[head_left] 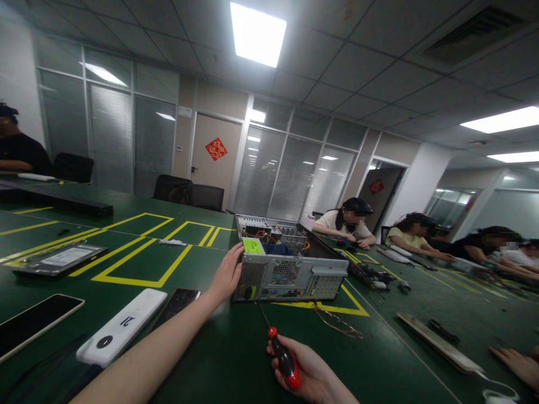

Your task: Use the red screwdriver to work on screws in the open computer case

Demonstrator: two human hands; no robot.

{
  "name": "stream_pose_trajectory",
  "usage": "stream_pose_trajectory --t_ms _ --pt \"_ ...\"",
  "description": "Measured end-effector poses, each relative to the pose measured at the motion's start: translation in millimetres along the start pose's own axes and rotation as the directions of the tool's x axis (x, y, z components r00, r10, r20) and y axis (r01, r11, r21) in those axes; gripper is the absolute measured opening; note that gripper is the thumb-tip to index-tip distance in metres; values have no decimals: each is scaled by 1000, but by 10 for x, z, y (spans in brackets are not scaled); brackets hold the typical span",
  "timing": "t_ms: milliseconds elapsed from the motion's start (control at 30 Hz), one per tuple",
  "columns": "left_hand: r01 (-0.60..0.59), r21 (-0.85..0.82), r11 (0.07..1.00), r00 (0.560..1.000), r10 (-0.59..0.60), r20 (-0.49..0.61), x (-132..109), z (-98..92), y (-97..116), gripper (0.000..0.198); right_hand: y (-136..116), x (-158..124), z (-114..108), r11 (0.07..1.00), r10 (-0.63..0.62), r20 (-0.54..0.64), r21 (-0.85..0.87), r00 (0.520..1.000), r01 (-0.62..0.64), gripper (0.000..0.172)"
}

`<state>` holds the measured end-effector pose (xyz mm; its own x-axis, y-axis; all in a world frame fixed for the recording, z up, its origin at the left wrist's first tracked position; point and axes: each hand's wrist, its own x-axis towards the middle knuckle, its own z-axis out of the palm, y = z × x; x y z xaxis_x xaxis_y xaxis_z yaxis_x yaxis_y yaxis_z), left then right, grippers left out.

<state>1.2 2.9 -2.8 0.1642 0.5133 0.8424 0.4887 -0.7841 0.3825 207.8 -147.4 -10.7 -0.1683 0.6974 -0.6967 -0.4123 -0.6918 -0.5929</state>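
An open desktop computer case lies on the green table, its rear panel with vent holes and ports facing me. Inside are coloured wires and a box with a bright yellow-green label, probably the power supply. My left hand rests against the case's left rear corner, fingers stretched along its side. Below the case, my right hand is closed round the red and black handle of a screwdriver. The thin shaft points up and away toward the lower edge of the rear panel; whether its tip touches cannot be made out.
Left of my arm lie a hard drive, a phone, a white device marked 21 and a dark phone-like slab. Eyeglasses sit before the case. Cables and another phone lie right; several people work around.
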Motion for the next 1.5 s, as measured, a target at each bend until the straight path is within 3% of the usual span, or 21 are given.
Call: stream_pose_trajectory --t_ms 133,300,433,600,1033,1300,1400,1500 --pt "14 11 1000 1000 -14 5 3 -10 21 42 -13 -20 12 1000 3 7 11 1000 -3 26" --pt "13 8 1000 1000 -13 6 -5 -12 29 42 -61 -70 25 964 -49 106 267 993 19 25" --pt "8 1 1000 1000 -8 4 -8 -5 15 43 -63 -79 39 940 -8 124 341 992 -35 24" --pt "-5 6 1000 1000 5 5 -2 4 -1 43 -53 -65 48 942 68 112 320 991 -101 20" --pt "-3 10 1000 1000 3 7 -1 -7 16 42 27 15 6 988 42 20 146 999 -45 20" --pt "-9 15 1000 1000 9 1 1 -7 14 42 -74 -44 -4 920 67 201 368 977 -138 21" --pt "-10 17 1000 1000 10 0 -3 -9 12 42 -90 -99 8 937 54 236 324 970 -131 24" --pt "-8 20 1000 1000 8 4 -8 -3 1 42 -95 -193 44 983 -67 270 184 960 17 22"
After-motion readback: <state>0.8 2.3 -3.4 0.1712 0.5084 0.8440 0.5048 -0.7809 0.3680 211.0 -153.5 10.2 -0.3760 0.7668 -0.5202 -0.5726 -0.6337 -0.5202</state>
